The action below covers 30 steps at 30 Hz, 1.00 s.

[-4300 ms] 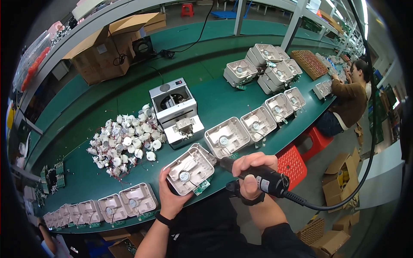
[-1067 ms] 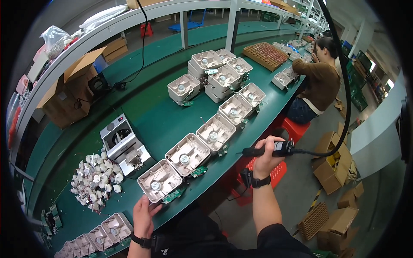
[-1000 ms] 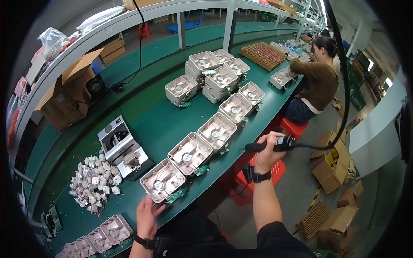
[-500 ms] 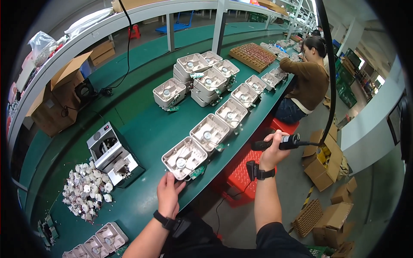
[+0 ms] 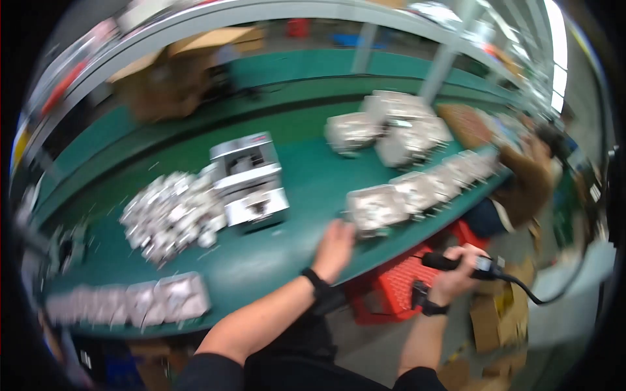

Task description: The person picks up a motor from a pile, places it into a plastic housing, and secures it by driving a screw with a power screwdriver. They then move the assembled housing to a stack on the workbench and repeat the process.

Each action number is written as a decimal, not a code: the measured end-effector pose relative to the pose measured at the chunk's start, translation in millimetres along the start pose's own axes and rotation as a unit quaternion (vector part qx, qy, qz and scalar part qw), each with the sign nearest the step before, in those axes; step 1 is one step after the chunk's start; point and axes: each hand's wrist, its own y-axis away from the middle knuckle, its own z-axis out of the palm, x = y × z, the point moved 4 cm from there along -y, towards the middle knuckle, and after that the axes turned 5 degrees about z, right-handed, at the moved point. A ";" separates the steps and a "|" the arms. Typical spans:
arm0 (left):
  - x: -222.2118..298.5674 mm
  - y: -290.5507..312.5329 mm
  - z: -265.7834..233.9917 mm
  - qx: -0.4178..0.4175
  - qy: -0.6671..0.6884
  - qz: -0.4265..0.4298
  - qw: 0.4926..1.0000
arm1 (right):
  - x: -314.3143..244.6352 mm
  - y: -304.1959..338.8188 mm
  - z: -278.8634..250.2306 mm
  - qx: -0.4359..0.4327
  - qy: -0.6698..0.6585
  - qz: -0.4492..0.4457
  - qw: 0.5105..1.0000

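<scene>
My right hand (image 5: 455, 274) is closed around a black corded electric screwdriver (image 5: 443, 262), held off the bench's near edge over a red stool. A black cable runs from the tool's rear end. My left hand (image 5: 336, 247) is at the near left corner of the closest white plastic housing (image 5: 377, 207). Motion blur hides whether its fingers grip or only touch that housing. The housing lies open side up, with parts inside, first in a row of similar housings (image 5: 417, 190) along the bench edge.
On the green bench (image 5: 306, 195) stand a metal-and-black machine (image 5: 248, 176), a heap of small white parts (image 5: 173, 215) and stacked housings (image 5: 404, 130). Another housing row (image 5: 130, 301) lies at near left. Red stools (image 5: 394, 290) stand below. A co-worker (image 5: 531, 182) sits at far right.
My view has swung left, so bench and housings appear farther right and blurred. The left hand stays by the closest housing's corner; the right hand still holds the screwdriver.
</scene>
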 end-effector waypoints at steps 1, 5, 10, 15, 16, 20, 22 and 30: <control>14.8 19.7 -10.6 0.017 -0.102 0.014 0.995 | -2.4 1.1 0.4 -0.015 -0.017 0.023 0.999; 101.6 129.1 -94.4 0.016 -0.076 0.095 0.992 | -3.9 17.5 27.3 -0.105 -0.090 0.167 0.976; 136.6 239.7 -253.3 0.214 -0.495 0.190 0.820 | 5.8 57.9 85.3 -0.188 -0.123 0.296 0.928; 149.0 278.2 -318.3 0.186 -0.660 0.123 0.718 | -2.1 90.6 153.5 -0.249 -0.144 0.306 0.907; 145.8 278.1 -324.8 0.162 -0.677 0.092 0.712 | -2.7 95.5 163.6 -0.259 -0.153 0.310 0.902; 143.0 276.2 -337.2 0.118 -0.649 0.080 0.747 | -2.1 113.8 213.1 -0.300 -0.174 0.291 0.892; 142.9 276.5 -339.0 0.101 -0.649 0.079 0.750 | -0.7 117.2 236.8 -0.306 -0.173 0.273 0.895; 142.6 274.8 -348.8 0.068 -0.641 0.073 0.761 | 5.0 112.4 316.7 -0.358 -0.152 0.155 0.908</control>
